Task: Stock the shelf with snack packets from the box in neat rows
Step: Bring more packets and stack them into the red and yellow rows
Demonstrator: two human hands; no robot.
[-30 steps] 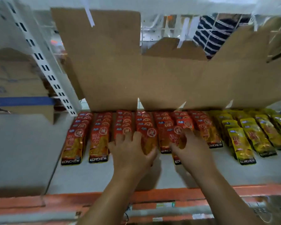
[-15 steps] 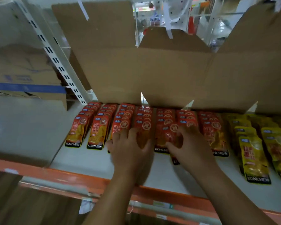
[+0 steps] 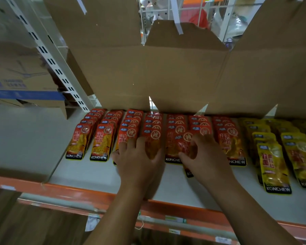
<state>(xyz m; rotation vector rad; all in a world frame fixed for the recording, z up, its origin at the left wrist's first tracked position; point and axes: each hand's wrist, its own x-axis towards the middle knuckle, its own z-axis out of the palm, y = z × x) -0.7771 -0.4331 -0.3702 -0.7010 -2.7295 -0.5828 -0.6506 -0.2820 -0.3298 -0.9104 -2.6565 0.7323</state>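
The red snack packets (image 3: 104, 138) lie in overlapping rows across the back of the shelf (image 3: 88, 174), and in the last second little about them has altered. Both hands have stayed on the middle rows. The left hand (image 3: 140, 160) still lies flat with fingers spread over the third and fourth rows. The right hand (image 3: 203, 156) still covers one crooked packet (image 3: 184, 144) whose bottom corner pokes out in front of the line. Whether it pinches that packet or only presses it, I cannot tell. So this looks like squaring-up, not fresh stock going in, and that one row is not yet neat.

Yellow packets (image 3: 274, 165) fill the rows just to the right. Behind them all stands the cardboard box (image 3: 166, 76), flaps up, its inside hidden from here. A taped carton (image 3: 25, 85) sits on the neighbouring shelf, closed.
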